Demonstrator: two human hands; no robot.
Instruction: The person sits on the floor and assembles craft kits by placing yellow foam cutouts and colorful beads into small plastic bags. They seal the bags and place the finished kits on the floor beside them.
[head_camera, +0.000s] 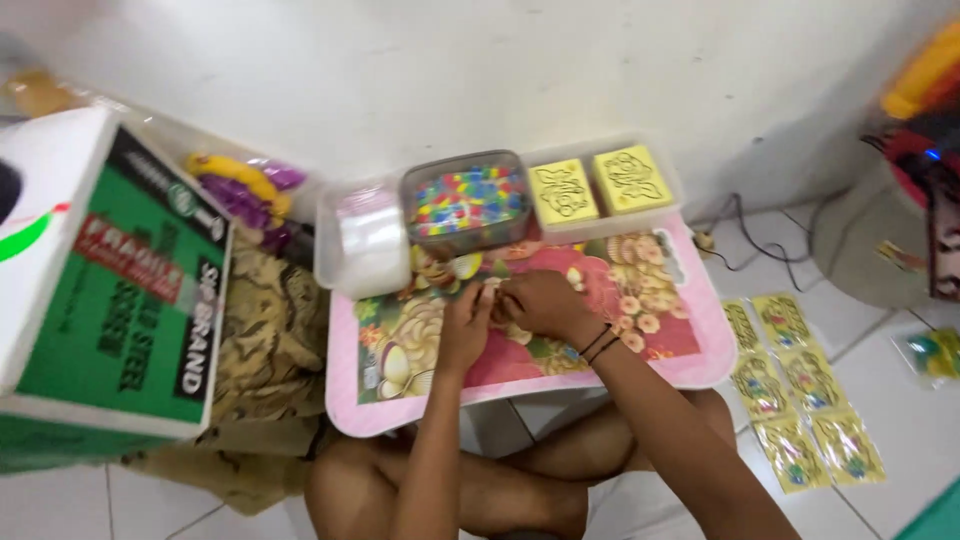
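- Working over pink table (690, 365), both hands meeting near its middle.
- Left hand (466, 325) and right hand (540, 302) pinched together on something small and pale; item too small to tell.
- Bead tub (466, 205) just beyond, at far edge.
- Yellow packets (800, 400) on floor, right.

The small table (690, 350) has a pink rim and a printed top of flowers and cartoon figures in red, cream, yellow and green. At its far edge, the clear tub (466, 203) is packed with beads in blue, yellow, red and green. Right of the tub, two yellow blocks (598, 185) carry dark line drawings. Left of the table sits a green and white cardboard box (105, 280) with a red label. On the floor right of the table, the yellow packets (795, 400) show green and blue motifs.
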